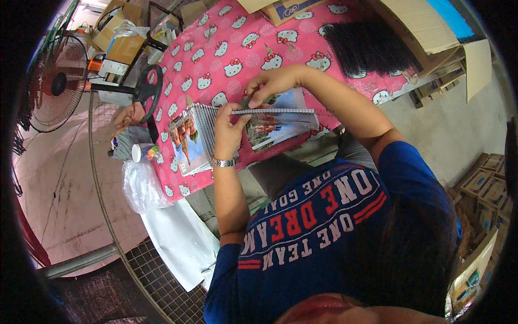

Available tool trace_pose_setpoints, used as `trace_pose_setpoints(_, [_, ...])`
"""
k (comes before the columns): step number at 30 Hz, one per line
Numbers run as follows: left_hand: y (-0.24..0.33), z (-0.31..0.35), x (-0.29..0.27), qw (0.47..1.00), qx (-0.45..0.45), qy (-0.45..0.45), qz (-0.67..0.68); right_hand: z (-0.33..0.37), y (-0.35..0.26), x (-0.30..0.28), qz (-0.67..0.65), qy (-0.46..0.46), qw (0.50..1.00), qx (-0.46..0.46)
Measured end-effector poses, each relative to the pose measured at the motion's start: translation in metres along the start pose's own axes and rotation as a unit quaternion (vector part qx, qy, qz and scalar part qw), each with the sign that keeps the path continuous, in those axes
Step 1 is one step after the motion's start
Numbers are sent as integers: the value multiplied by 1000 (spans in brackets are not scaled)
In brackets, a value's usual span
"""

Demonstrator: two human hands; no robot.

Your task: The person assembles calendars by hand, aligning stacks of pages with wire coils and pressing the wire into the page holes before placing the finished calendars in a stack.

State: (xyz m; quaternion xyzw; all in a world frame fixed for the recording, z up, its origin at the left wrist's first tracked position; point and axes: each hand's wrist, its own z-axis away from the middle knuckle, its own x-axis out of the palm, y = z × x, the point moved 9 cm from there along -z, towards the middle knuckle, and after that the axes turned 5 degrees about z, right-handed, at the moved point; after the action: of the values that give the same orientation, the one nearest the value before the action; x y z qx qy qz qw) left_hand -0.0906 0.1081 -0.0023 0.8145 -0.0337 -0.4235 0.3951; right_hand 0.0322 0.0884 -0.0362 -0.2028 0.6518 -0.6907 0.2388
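A spiral notebook (270, 132) with a colourful building picture on its cover lies near the table's front edge, its coil edge raised. My left hand (229, 125), with a metal watch at the wrist, pinches the left end of that coil edge. Just above it, the fingers of my right hand (270, 86) are closed by the same end of the coil. A small dark piece shows at these fingertips; its kind is unclear. Left of my left hand lies a stack of similar spiral notebooks (186, 141), fanned along their coils.
A pink patterned cloth (232, 46) covers the table. Many thin black strands (367, 47) lie at the far right beside an open cardboard box (415, 27). At the left are a standing fan (58, 83), a white-lidded jar (144, 153) and a clear plastic bag (141, 186).
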Motion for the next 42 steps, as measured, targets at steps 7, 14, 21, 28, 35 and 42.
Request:
trace_pose_setpoints(7, [-31,10,10,964,-174,-12,199,-5,30,-39,211,107,965,116])
trace_pose_setpoints(14, [-31,27,-4,942,-201,119,239,113,123,-125,430,492,720,234])
trace_pose_setpoints(21, [-38,51,6,914,-190,238,269,186,128,12,637,455,587,207])
trace_pose_setpoints(28, [-24,36,7,934,-148,241,220,196,122,19,496,469,717,139])
trace_pose_setpoints(35, [-25,42,9,945,-162,230,169,84,-34,64,407,435,786,-165])
trace_pose_setpoints(42, [-22,52,2,959,-122,251,51,57,-53,80,485,402,758,-171])
